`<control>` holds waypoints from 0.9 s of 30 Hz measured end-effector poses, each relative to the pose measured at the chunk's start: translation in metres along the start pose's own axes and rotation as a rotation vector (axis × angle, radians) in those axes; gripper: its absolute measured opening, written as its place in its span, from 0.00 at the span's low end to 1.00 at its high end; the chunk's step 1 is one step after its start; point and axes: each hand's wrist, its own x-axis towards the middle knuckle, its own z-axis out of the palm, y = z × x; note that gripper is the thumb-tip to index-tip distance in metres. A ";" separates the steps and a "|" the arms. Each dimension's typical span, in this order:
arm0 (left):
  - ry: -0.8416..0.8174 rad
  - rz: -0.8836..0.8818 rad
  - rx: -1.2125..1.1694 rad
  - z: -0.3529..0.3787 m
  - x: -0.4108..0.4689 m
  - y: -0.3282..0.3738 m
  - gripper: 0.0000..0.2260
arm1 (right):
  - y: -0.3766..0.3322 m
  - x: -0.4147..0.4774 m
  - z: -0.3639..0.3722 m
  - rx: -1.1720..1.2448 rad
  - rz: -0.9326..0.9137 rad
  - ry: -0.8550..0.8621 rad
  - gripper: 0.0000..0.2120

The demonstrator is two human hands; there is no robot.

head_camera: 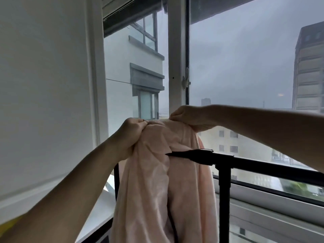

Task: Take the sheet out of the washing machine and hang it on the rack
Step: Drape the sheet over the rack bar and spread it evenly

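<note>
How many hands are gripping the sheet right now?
2. The left hand grips the bunched top of the sheet on the left; the right hand pinches it on the right, both above the rack.

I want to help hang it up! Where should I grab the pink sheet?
Probably the bunched top edge of the pink sheet, coming from above, where the left hand and right hand pinch it now. Everything lower hangs in loose, slippery-looking folds by the black rack.
</note>
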 end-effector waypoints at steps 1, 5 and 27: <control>0.009 0.007 0.012 0.001 0.001 -0.001 0.16 | 0.000 0.003 -0.002 -0.035 -0.009 0.011 0.13; 0.235 0.182 0.626 0.004 0.000 -0.024 0.02 | 0.022 0.014 0.001 -0.631 -0.176 0.131 0.06; 0.253 0.538 0.626 0.044 -0.056 -0.031 0.07 | 0.027 -0.053 0.024 -0.582 -0.096 0.146 0.13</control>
